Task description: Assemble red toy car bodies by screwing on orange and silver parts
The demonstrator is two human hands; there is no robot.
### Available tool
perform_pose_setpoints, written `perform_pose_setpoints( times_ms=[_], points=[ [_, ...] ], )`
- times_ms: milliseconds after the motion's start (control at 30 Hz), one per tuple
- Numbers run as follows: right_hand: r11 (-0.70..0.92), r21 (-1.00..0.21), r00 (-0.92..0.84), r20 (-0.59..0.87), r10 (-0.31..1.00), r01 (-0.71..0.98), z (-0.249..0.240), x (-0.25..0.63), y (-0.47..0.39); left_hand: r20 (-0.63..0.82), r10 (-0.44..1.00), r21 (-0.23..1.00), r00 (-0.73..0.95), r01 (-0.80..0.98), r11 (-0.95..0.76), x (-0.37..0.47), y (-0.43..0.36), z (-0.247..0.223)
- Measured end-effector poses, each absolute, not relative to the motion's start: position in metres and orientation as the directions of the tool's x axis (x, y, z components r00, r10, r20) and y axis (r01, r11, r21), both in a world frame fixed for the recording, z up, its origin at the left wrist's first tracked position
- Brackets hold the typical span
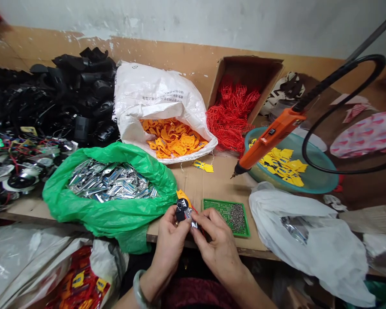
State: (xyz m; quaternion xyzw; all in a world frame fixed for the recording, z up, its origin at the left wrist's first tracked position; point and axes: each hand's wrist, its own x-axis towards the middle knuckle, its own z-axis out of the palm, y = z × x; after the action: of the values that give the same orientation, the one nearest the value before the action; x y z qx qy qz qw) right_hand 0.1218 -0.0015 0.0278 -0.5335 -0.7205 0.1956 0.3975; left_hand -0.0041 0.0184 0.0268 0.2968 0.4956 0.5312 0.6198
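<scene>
Both of my hands meet at the bench's front edge around a small orange-and-black plastic part (182, 205). My left hand (171, 236) is closed on its lower end with thumb and fingers. A shiny metal piece (193, 221) lies against the part, and the fingertips of my right hand (217, 238) pinch it there. A bit of red shows beside the metal, partly hidden by my right fingers. Just right of my hands is a green mesh tray (217, 207) with small screws (237, 217) heaped at its right side.
A green bag (157, 171) of metal pieces sits left, behind it a white sack (157, 86) of orange parts. An orange electric screwdriver (270, 136) hangs over a teal basin (328, 171) of yellow parts. Red plastic pieces (228, 116) spill from a carton. A white plastic bag (324, 231) lies right.
</scene>
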Motion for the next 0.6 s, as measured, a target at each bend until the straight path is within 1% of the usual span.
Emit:
perform_pose_setpoints(
  times_ms=[67,133,200,267,300,333,367,467,533,600],
  points=[
    [0.354,-0.749,-0.121,0.349,0.929,0.559,0.028,0.123,-0.002,-0.298,0.953,0.897,-0.050,-0.356,0.262,-0.006,0.020,0.027],
    [0.327,-0.811,-0.073,0.335,0.939,0.485,0.030,0.130,0.002,-0.310,0.950,0.888,-0.034,-0.367,0.276,-0.009,0.022,0.027],
    [0.273,-0.860,0.102,0.346,0.933,0.431,0.035,0.146,0.015,-0.328,0.944,0.875,-0.008,-0.380,0.301,-0.012,0.024,0.028],
    [0.239,-0.880,0.349,0.394,0.850,0.411,0.043,0.167,0.041,-0.351,0.936,0.860,0.013,-0.391,0.328,-0.014,0.025,0.029],
    [0.252,-0.878,0.421,0.425,0.802,0.407,0.049,0.179,0.057,-0.363,0.932,0.851,0.023,-0.398,0.341,-0.016,0.025,0.029],
    [0.280,-0.861,0.456,0.471,0.755,0.425,0.054,0.191,0.076,-0.376,0.926,0.841,0.033,-0.407,0.356,-0.017,0.024,0.029],
    [0.308,-0.836,0.470,0.518,0.715,0.453,0.060,0.202,0.095,-0.390,0.920,0.830,0.040,-0.416,0.370,-0.018,0.023,0.029],
    [0.378,-0.742,0.380,0.629,0.678,0.554,0.076,0.229,0.149,-0.404,0.913,0.818,0.049,-0.426,0.385,-0.021,0.018,0.027],
    [0.363,-0.708,0.370,0.655,0.659,0.606,0.082,0.241,0.173,-0.406,0.913,0.818,0.047,-0.426,0.386,-0.024,0.015,0.024],
    [0.366,-0.709,0.344,0.645,0.683,0.603,0.083,0.245,0.181,-0.410,0.911,0.816,0.045,-0.429,0.388,-0.026,0.012,0.021]
  ],
)
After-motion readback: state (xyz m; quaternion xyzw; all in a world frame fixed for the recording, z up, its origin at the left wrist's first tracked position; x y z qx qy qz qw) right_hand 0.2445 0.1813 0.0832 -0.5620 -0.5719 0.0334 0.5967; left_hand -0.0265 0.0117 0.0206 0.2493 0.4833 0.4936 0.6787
